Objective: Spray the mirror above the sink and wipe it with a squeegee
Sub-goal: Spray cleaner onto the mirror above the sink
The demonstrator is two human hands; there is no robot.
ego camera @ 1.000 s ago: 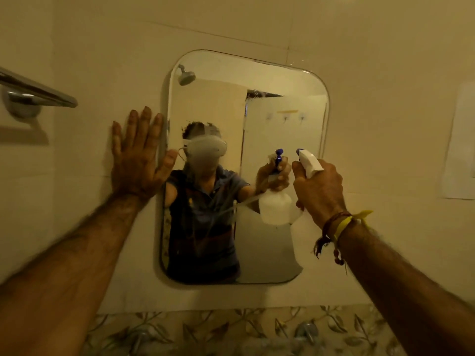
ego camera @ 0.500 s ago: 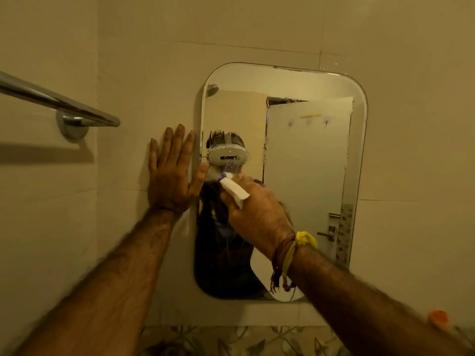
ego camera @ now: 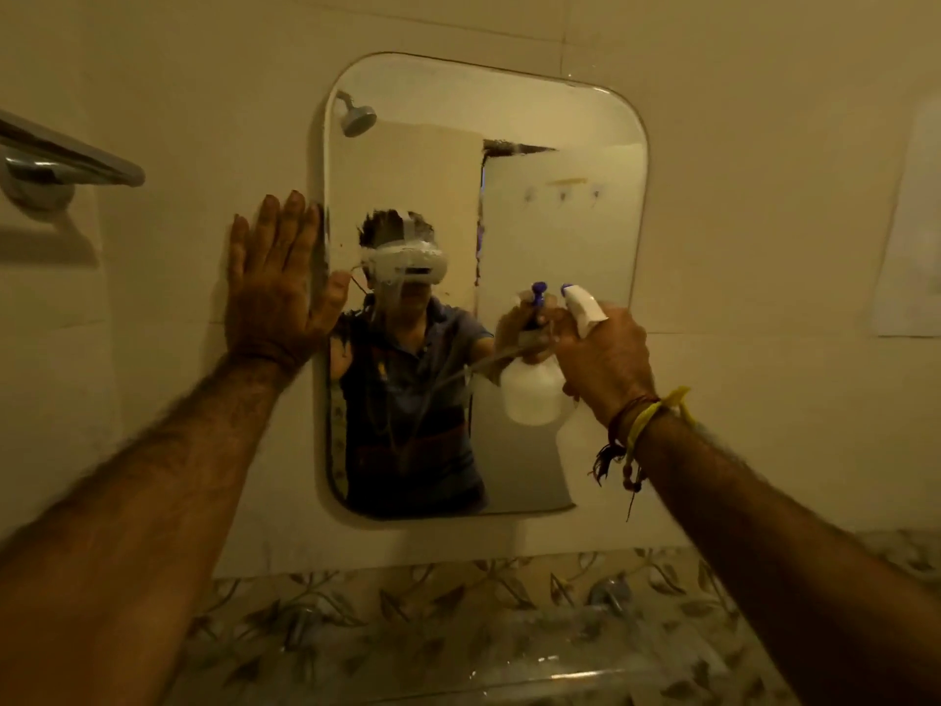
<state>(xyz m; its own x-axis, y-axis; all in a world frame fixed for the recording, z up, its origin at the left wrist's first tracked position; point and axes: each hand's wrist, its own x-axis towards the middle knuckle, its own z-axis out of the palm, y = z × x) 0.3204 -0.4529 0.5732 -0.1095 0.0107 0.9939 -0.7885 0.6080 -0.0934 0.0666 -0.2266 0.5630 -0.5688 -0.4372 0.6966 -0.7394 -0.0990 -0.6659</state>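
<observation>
A rounded rectangular mirror [ego camera: 560, 196] hangs on the cream tiled wall. Wet streaks run down its left middle part. My right hand [ego camera: 606, 364] is closed around a white spray bottle [ego camera: 583, 308] with a purple nozzle tip, held close to the glass at the mirror's right middle. The bottle's body shows only as a reflection. My left hand [ego camera: 272, 282] lies flat on the wall, fingers spread, with the thumb over the mirror's left edge. No squeegee is in view.
A chrome towel bar [ego camera: 66, 160] sticks out from the wall at upper left. Below the mirror runs a leaf-patterned tile band [ego camera: 407, 603] with taps, and the sink rim [ego camera: 534, 680] shows at the bottom. A paper sheet [ego camera: 911, 231] hangs at the right.
My right hand has carried the spray bottle from the mirror's left middle to its right middle. Wet streaks now show where it was. My left hand stays flat on the wall.
</observation>
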